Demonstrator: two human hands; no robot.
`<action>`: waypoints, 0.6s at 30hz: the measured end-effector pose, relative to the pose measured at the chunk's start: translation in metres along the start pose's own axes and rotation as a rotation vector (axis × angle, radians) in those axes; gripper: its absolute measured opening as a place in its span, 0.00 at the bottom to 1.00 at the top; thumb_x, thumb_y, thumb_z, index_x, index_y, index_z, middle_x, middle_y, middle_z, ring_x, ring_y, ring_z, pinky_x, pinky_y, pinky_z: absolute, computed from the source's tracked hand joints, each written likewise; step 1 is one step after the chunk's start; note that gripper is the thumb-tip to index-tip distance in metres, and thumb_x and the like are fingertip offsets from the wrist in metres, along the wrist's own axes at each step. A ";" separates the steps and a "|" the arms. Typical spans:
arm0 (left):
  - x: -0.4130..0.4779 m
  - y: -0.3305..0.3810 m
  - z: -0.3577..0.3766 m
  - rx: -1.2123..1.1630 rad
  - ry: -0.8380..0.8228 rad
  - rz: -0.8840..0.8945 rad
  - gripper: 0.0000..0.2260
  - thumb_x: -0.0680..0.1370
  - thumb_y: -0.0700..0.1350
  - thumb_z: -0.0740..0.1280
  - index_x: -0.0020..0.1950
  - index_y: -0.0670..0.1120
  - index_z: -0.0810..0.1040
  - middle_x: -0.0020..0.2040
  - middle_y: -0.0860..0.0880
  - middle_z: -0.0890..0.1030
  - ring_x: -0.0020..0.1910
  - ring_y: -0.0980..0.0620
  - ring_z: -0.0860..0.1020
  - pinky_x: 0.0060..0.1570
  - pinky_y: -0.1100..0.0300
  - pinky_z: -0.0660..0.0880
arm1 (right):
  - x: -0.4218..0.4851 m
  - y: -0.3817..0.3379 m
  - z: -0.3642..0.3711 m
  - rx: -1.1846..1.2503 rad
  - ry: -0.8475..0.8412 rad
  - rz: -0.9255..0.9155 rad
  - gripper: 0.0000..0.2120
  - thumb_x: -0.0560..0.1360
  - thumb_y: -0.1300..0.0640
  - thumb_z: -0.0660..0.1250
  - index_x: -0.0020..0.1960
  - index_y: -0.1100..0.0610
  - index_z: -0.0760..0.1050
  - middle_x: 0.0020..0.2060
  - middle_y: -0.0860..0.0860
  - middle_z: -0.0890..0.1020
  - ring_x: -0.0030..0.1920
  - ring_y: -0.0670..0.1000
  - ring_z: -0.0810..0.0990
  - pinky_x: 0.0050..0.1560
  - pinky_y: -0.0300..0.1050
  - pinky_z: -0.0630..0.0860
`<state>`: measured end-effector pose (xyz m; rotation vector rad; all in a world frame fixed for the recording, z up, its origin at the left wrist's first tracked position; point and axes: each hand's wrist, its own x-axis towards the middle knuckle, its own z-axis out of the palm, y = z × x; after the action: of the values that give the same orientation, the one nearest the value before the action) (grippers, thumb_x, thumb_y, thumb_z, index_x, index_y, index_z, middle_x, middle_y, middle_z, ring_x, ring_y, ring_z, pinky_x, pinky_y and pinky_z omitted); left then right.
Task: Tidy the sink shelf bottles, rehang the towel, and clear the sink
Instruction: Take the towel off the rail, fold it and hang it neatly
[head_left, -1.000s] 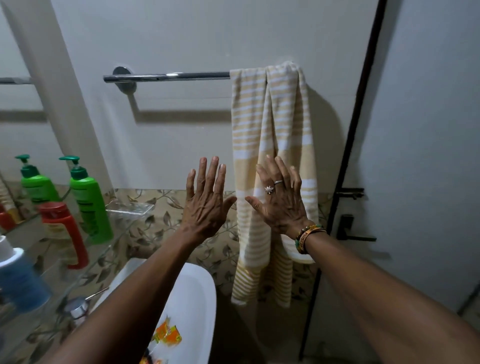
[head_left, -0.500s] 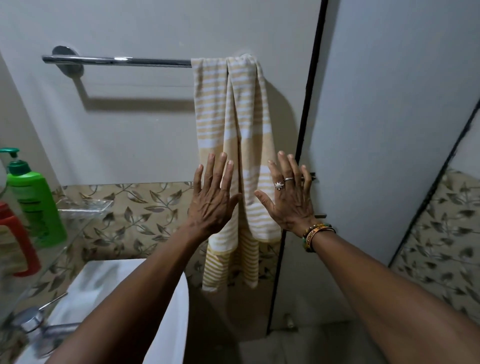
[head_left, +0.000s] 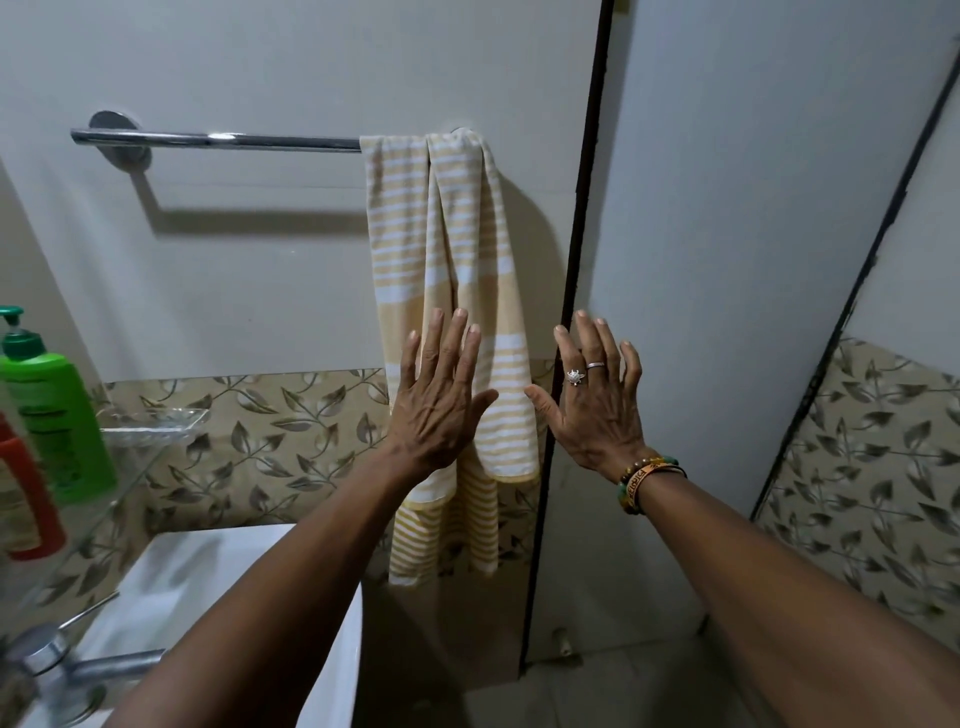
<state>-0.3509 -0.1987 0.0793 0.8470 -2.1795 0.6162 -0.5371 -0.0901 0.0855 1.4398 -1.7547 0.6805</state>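
Right, both hands are up at the towel and neither holds anything. My left hand (head_left: 439, 402) is flat with fingers spread over the lower part of the towel (head_left: 447, 291); I can't tell whether it's touching or just in front. My right hand (head_left: 597, 405) is also spread wide, just beside the towel's right edge, in front of the dark door strip (head_left: 582, 312).

The towel is on the towel bar (head_left: 218, 140), bunched at the far right end, with its layers hanging to uneven lengths.

Risks as I see them:
- If I tug one layer down to even it out, the fabric may slide over the smooth chrome and the whole towel comes off, probably to the floor.
- If I spread it leftward with flat palms only, it likely slips instead of moving. It needs a real pinch at the top edge, near the bar.
- My left forearm crosses the sink (head_left: 208, 582) close to the tap (head_left: 67, 665). A wide elbow swing could reach the glass shelf (head_left: 130, 467) and topple the green bottle (head_left: 49, 410) or the red bottle (head_left: 23, 499).
- My arm hides part of the sink basin, so I can't confirm it's cleared.
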 end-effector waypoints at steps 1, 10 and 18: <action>0.001 0.003 -0.001 0.000 0.001 0.002 0.33 0.82 0.61 0.48 0.80 0.42 0.47 0.81 0.41 0.48 0.80 0.42 0.44 0.77 0.45 0.41 | -0.001 0.004 -0.001 0.000 -0.002 0.009 0.36 0.78 0.36 0.55 0.77 0.59 0.64 0.78 0.60 0.60 0.78 0.60 0.59 0.74 0.64 0.56; 0.012 0.037 -0.003 -0.017 -0.043 -0.006 0.33 0.82 0.61 0.50 0.81 0.43 0.48 0.81 0.43 0.45 0.80 0.43 0.42 0.77 0.46 0.38 | -0.013 0.047 -0.009 -0.016 0.011 0.032 0.35 0.78 0.38 0.62 0.76 0.59 0.65 0.78 0.60 0.61 0.78 0.61 0.59 0.73 0.64 0.57; 0.019 0.093 0.006 -0.008 -0.068 -0.013 0.34 0.82 0.63 0.48 0.81 0.43 0.48 0.82 0.43 0.45 0.80 0.43 0.41 0.78 0.43 0.43 | -0.030 0.098 -0.022 0.015 -0.024 0.027 0.35 0.78 0.37 0.56 0.76 0.59 0.65 0.78 0.60 0.60 0.78 0.61 0.58 0.74 0.64 0.57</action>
<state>-0.4304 -0.1476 0.0742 0.8888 -2.2345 0.5794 -0.6256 -0.0337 0.0796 1.4418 -1.7946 0.6942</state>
